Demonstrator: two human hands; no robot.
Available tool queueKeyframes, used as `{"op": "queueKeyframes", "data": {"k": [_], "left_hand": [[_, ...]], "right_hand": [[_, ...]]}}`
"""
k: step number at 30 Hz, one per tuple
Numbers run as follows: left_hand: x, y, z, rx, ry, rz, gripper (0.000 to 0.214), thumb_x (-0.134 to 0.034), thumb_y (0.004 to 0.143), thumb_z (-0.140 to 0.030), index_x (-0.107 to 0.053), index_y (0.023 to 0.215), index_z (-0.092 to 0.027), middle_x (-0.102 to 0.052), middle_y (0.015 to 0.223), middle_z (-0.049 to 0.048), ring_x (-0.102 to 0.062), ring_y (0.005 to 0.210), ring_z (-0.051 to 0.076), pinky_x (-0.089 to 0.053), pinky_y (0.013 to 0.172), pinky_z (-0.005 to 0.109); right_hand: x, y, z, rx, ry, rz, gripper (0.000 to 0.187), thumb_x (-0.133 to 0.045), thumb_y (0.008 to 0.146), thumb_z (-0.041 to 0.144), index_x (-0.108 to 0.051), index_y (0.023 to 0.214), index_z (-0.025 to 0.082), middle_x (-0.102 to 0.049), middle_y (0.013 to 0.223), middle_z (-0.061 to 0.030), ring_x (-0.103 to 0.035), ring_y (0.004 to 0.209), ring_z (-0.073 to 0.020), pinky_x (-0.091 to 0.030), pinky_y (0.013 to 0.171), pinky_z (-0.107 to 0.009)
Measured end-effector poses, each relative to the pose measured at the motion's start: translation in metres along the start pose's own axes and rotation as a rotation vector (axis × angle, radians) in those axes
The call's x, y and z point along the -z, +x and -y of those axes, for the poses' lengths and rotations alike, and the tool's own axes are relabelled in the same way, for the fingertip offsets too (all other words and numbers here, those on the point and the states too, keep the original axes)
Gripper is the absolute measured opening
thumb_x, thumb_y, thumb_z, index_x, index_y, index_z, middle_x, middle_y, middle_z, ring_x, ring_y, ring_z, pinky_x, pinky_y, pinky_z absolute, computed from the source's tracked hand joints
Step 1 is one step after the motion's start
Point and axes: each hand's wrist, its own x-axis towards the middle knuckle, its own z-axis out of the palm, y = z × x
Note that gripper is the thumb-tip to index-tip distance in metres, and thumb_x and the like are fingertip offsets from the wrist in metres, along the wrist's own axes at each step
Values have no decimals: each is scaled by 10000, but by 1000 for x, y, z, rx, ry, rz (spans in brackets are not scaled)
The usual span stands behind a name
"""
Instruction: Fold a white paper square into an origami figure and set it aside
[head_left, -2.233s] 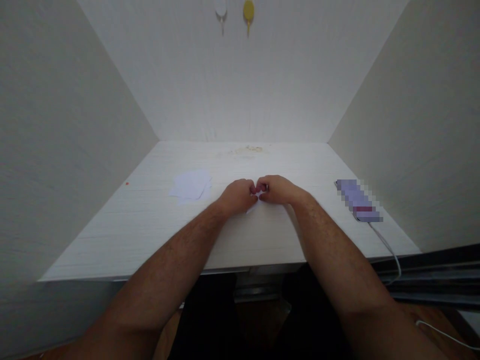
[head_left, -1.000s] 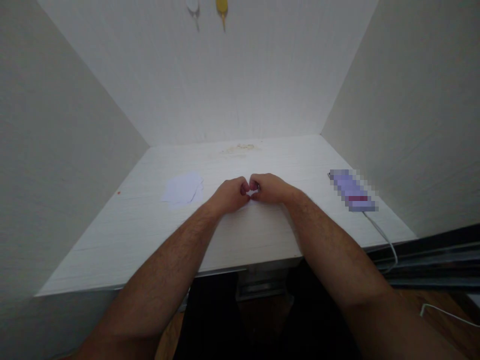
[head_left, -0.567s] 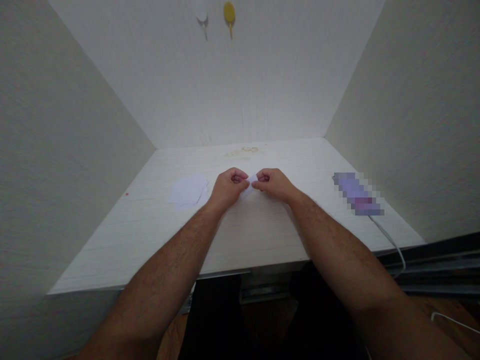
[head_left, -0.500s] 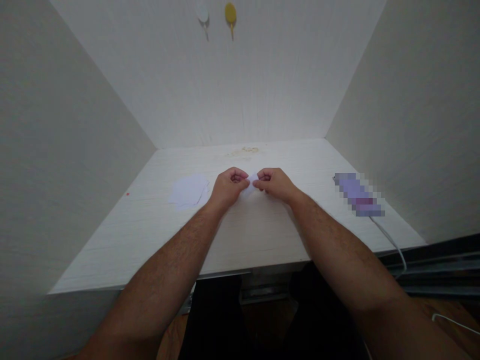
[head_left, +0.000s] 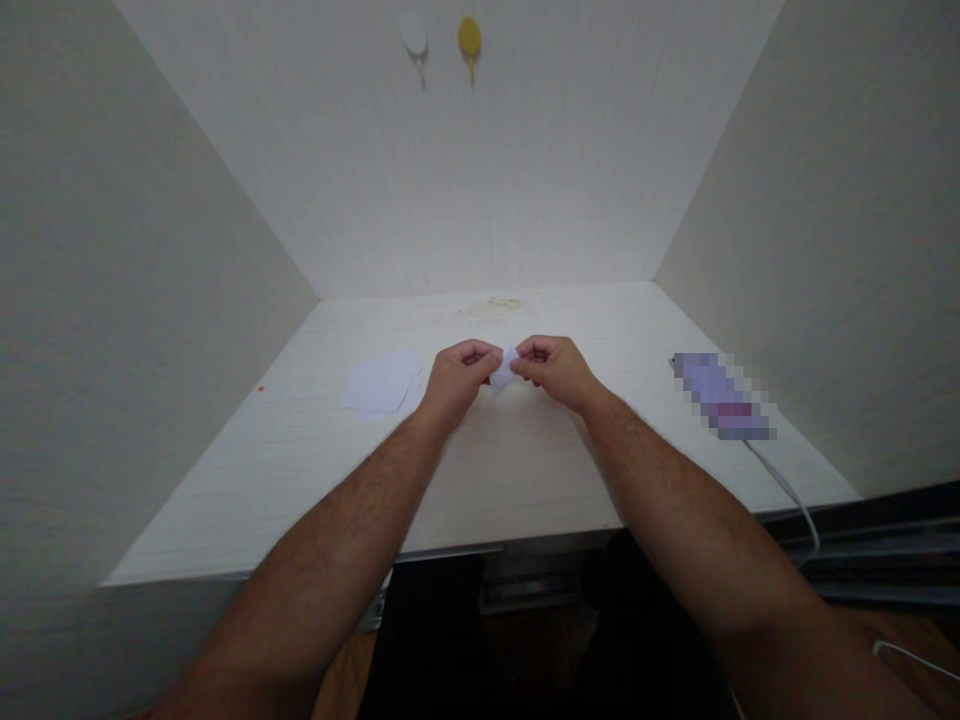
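Observation:
Between my two hands is a small piece of white paper [head_left: 505,372], seemingly folded, held just above the desk. My left hand [head_left: 465,375] pinches its left side between thumb and fingers. On the opposite side, my right hand [head_left: 551,368] grips the paper with thumb and forefinger. The fingers cover part of the paper, so its full shape is hidden. To the left of my left hand lies a loose stack of white paper sheets [head_left: 381,383], flat on the desk.
The white desk [head_left: 300,500] is closed in by walls on three sides. At right lies a blurred-out phone-like object [head_left: 720,395] with a white cable [head_left: 784,485] running off the front edge. A yellow hook [head_left: 469,38] and a white hook [head_left: 414,36] are on the back wall.
The fingers have shifted slightly on the paper, and a bit more of its lower part shows between the hands. The whole view has tilted slightly; the sheets lie as before.

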Motion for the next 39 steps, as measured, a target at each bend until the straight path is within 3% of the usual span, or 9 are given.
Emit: {"op": "queueKeyframes", "data": {"k": [10, 18, 24, 30, 39], "left_hand": [[-1, 0, 0, 52, -8, -8, 262, -750, 616, -288, -650, 816, -153, -647, 682, 8, -575, 571, 108, -481, 543, 248], [-2, -1, 1, -5, 68, -4, 223, -755, 626, -305, -657, 749, -146, -638, 630, 4, -539, 525, 93, -445, 495, 223], [-3, -2, 0, -41, 87, -91, 181, -737, 640, -270, -636, 735, -154, -635, 616, -11, -539, 514, 88, -449, 489, 211], [-2, -2, 2, 14, 175, -12, 175, -698, 692, -320, -701, 731, -149, -663, 643, 19, -582, 537, 107, -481, 527, 225], [-2, 1, 4, 14, 165, -12, 274, -638, 755, -354, -609, 569, -155, -577, 512, 14, -560, 466, 117, -462, 474, 233]], "right_hand": [[0, 0, 2, -5, 46, -57, 223, -736, 633, 328, -626, 737, 164, -578, 554, 37, -475, 481, -76, -378, 470, -219], [-3, -1, 4, -3, 12, -55, 214, -725, 641, 338, -631, 724, 165, -583, 562, 31, -477, 488, -82, -379, 478, -226], [-5, 0, -1, 40, -113, -143, 193, -700, 681, 342, -627, 682, 164, -601, 583, 12, -480, 508, -92, -376, 497, -235], [-9, -1, -5, 80, -201, -238, 173, -679, 708, 333, -619, 680, 174, -598, 582, 14, -495, 521, -104, -380, 510, -239], [-16, -11, 1, 261, -518, -308, 166, -651, 797, 344, -625, 749, 187, -607, 630, 11, -523, 574, -119, -401, 574, -259]]}}
